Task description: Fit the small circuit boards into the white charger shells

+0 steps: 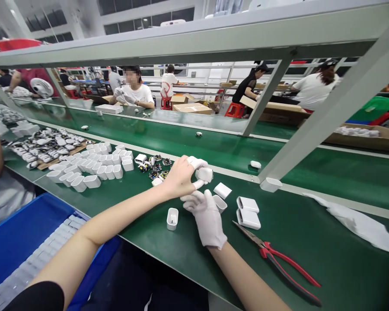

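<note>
A rounded white plastic piece point(205, 174) was pinched by the left hand point(181, 175), easily dropped if loosened; gloved right hand point(208, 218) half-curled, contents unclear.

Here we go: housings point(109, 172) crowd the table's point(298, 224) left, circuit boards point(154, 174) just right of them, needle-nose pliers point(265, 249) further right, conveyor belt point(227, 149) running behind, bin point(16, 229) near left.

Rounded white plastic piece point(205, 174): held, mid-scene. White oval open-ended shell point(221, 203): just right and nearer, mouth up, partly hidden.
</note>
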A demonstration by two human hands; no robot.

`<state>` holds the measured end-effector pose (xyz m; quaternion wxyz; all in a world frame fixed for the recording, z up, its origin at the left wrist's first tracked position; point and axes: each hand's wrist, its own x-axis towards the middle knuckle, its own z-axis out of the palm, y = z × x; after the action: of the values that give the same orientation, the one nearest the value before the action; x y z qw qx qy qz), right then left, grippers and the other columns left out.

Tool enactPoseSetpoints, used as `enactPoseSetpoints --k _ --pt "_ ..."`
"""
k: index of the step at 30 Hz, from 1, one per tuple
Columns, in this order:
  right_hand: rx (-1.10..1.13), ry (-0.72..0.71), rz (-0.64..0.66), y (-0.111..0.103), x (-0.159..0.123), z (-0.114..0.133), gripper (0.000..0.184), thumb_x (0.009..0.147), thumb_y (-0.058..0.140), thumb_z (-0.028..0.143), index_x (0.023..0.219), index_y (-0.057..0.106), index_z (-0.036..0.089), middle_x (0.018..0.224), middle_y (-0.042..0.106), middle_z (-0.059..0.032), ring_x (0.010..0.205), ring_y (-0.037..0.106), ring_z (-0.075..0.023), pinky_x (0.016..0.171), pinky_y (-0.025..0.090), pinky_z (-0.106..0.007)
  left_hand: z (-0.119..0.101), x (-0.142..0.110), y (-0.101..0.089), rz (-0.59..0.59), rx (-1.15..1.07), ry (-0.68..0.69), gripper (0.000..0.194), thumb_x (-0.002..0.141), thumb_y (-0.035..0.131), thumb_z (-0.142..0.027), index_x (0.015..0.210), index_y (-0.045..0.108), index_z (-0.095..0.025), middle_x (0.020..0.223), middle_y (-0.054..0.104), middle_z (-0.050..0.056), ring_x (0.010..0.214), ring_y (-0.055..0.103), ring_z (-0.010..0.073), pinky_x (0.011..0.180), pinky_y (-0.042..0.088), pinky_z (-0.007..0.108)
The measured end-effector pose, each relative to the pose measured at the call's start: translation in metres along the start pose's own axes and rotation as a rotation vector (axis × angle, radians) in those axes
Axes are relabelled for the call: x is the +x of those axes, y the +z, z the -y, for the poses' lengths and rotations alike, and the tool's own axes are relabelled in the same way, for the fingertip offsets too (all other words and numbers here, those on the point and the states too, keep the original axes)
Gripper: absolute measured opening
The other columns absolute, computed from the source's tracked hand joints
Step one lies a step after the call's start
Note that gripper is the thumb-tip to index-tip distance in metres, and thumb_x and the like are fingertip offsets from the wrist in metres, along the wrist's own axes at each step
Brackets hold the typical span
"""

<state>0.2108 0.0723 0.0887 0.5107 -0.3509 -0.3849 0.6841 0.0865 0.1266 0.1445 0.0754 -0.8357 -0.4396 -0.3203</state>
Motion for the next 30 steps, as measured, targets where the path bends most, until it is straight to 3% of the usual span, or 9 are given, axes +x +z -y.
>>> enactPoseSetpoints --k 4,8,11,15,18,22,24,27,30 --pt "-0.091 -0.141 -0.013 0.001 -0.01 0.002 0.046 0.087 0.055 0.057 0.116 0.064 0.023 0.102 0.07 -0.004 0.079 0.06 -0.0172 0.08 0.047 -0.032 -0.002 -0.04 -0.028 -0.278 -0.281 -0.112 0.036 0.078 0.066 -0.021 0.113 0.058 -0.02 0.107 0.066 0.005 0.1 0.057 0.0223 0.092 0.044 0.037" --pt "-0.301 -0.375 0.091 0.001 -0.012 0.002 0.056 0.084 0.068 0.044 0.136 0.05 0.032 0.132 0.059 -0.0036 0.105 0.061 -0.0221 0.099 0.045 -0.04 -0.007 -0.068 -0.034 -0.277 -0.401 -0.166 0.04 0.078 0.07 -0.02 0.117 0.058 -0.021 0.105 0.067 0.005 0.093 0.057 0.0207 0.083 0.048 0.035" --pt "-0.394 -0.409 0.176 -0.002 -0.01 0.001 0.054 0.084 0.07 0.042 0.134 0.052 0.034 0.136 0.057 -0.0043 0.12 0.055 -0.0268 0.105 0.042 -0.046 -0.01 -0.081 -0.027 -0.233 -0.4 -0.156 0.042 0.076 0.072 -0.02 0.115 0.058 -0.02 0.098 0.067 0.005 0.089 0.056 0.0213 0.08 0.049 0.036" --pt "-0.458 -0.399 0.211 -0.004 -0.007 0.001 0.044 0.081 0.074 0.039 0.122 0.061 0.029 0.127 0.061 -0.0065 0.112 0.059 -0.0268 0.101 0.044 -0.047 -0.014 -0.093 -0.02 -0.137 -0.468 -0.28 0.043 0.073 0.072 -0.018 0.114 0.059 -0.02 0.096 0.064 0.005 0.083 0.055 0.0204 0.076 0.049 0.035" --pt "-0.373 -0.355 0.223 -0.001 -0.007 0.004 0.045 0.075 0.078 0.04 0.115 0.063 0.026 0.115 0.066 -0.0061 0.106 0.061 -0.0265 0.098 0.046 -0.046 -0.016 -0.101 -0.025 -0.002 -0.58 -0.397 0.059 0.073 0.074 -0.025 0.128 0.052 -0.023 0.101 0.064 0.005 0.084 0.056 0.0202 0.081 0.05 0.037" --pt "-0.232 -0.165 0.123 0.004 -0.007 0.01 0.021 0.087 0.062 0.037 0.101 0.068 0.022 0.103 0.069 -0.0047 0.094 0.062 -0.021 0.09 0.048 -0.038 -0.017 -0.115 -0.036 0.06 -0.65 -0.464 0.07 0.076 0.07 -0.022 0.139 0.04 -0.027 0.116 0.064 0.004 0.098 0.058 0.021 0.096 0.047 0.04" --pt "-0.226 -0.119 0.115 0.004 -0.006 0.013 0.025 0.093 0.052 0.039 0.094 0.069 0.021 0.086 0.066 -0.0026 0.078 0.059 -0.0165 0.073 0.049 -0.03 -0.016 -0.123 -0.039 0.094 -0.635 -0.478 0.069 0.075 0.068 -0.021 0.138 0.041 -0.026 0.126 0.06 0.006 0.109 0.056 0.0229 0.101 0.045 0.041" --pt "-0.302 -0.055 0.098 0.002 -0.005 0.017 0.037 0.094 0.046 0.05 0.103 0.067 0.021 0.066 0.052 0.0019 0.056 0.048 -0.0123 0.048 0.034 -0.025 -0.015 -0.132 -0.037 0.249 -0.63 -0.469 0.073 0.072 0.071 -0.023 0.139 0.041 -0.025 0.131 0.056 0.008 0.119 0.053 0.0265 0.105 0.043 0.043" --pt "-0.418 0.093 0.157 0.002 -0.007 0.022 0.045 0.091 0.045 0.056 0.109 0.065 0.02 0.061 0.046 0.0038 0.049 0.04 -0.0105 0.044 0.027 -0.024 -0.016 -0.137 -0.03 0.309 -0.608 -0.527 0.063 0.074 0.07 -0.025 0.133 0.048 -0.024 0.119 0.062 0.008 0.111 0.058 0.0259 0.099 0.046 0.042"
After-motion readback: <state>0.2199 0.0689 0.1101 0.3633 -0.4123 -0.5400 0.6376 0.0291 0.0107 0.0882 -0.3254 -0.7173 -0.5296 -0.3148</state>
